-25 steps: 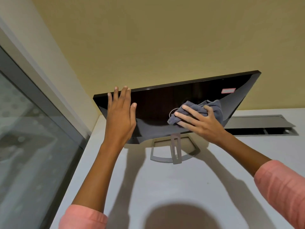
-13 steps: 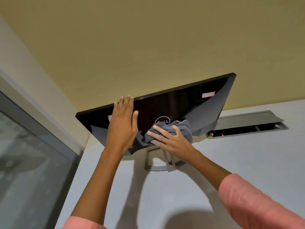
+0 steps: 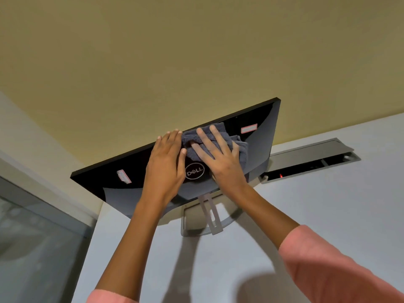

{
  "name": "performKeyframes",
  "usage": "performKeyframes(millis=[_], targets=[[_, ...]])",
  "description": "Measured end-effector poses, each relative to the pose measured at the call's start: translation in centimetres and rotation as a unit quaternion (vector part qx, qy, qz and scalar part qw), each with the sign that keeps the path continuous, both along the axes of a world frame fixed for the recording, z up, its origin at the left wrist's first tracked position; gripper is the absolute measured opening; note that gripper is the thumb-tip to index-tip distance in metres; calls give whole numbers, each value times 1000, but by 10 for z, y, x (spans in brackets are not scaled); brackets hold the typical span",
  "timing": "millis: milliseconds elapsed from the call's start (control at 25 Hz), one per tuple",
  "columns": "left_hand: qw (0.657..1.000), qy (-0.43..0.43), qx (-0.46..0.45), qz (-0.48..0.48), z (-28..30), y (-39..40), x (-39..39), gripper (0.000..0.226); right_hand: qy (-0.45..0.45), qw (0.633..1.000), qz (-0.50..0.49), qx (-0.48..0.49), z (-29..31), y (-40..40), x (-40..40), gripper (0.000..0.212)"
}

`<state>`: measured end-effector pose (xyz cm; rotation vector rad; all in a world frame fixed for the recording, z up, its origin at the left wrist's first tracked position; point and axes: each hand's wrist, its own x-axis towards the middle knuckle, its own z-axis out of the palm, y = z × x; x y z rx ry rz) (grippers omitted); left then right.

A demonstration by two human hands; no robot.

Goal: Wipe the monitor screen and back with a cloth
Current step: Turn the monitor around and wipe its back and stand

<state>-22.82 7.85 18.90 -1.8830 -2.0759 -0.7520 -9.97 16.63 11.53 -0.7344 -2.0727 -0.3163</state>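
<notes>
**Kid:** Up went the cloth (image 3: 218, 136)! Half a second before, it was low on the monitor (image 3: 135, 171), below the round badge (image 3: 194, 171). Then it sat above the badge, right by the top edge.

**Helper:** Yes. The right hand (image 3: 218, 158) slid it up there. Its fingers (image 3: 204, 136) were spread out flat on top of the cloth and pressed it on the black back. They did not curl round it.

**Kid:** Why flat?

**Helper:** I think flat fingers push more of the cloth on the monitor, so it rubs more at once.

**Kid:** And the left hand (image 3: 167, 162)?

**Helper:** It lay flat on the back too, fingers straight and close together, with nothing in it. Its fingertips were up at the top edge, just beside the cloth. It had moved toward the middle as well. I think it kept the monitor from rocking on its stand (image 3: 207, 215).

**Kid:** Where was the monitor?

**Helper:** On the white bench (image 3: 328, 215), back side facing us, so the back was getting wiped.
</notes>
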Motion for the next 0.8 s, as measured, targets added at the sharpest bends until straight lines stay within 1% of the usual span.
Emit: performKeyframes(millis=[80,120,200,240,280,360,440,480,560,600,640,680,720,800], targets=[[1000,-3,5,-6,2,4,6,48,-43,998,32,19,-19,-8,-4,33],[1000,-5,8,-5,3,5,10,48,-75,996,46,23,-34,-11,1,33],[1000,-12,12,-2,3,4,13,48,-123,991,42,-11,-66,-13,17,58],[1000,-12,12,-3,4,4,12,48,-130,990,26,-43,-78,-11,25,70],[1000,-9,11,-8,4,4,12,48,-126,990,3,-68,-87,-8,33,77],[1000,2,0,-26,5,7,13,48,-72,990,-58,-103,-94,5,44,82],[999,7,-12,-42,8,15,16,48,22,984,-90,-149,-86,20,53,83],[998,14,-13,-52,9,20,18,49,62,981,-91,-160,-77,27,54,80],[997,28,-12,-76,9,31,24,50,110,979,-82,-148,-53,40,56,65],[996,27,-9,-86,9,37,27,50,126,979,-80,-141,-42,47,57,61],[996,21,-5,-91,8,41,29,51,151,974,-81,-147,-31,53,57,62],[996,10,1,-92,6,44,30,51,192,963,-82,-172,-24,59,57,64],[996,-1,7,-90,5,47,30,51,247,942,-83,-213,-22,64,58,67],[996,-15,14,-85,3,47,29,50,360,874,-91,-313,-27,70,60,68]])
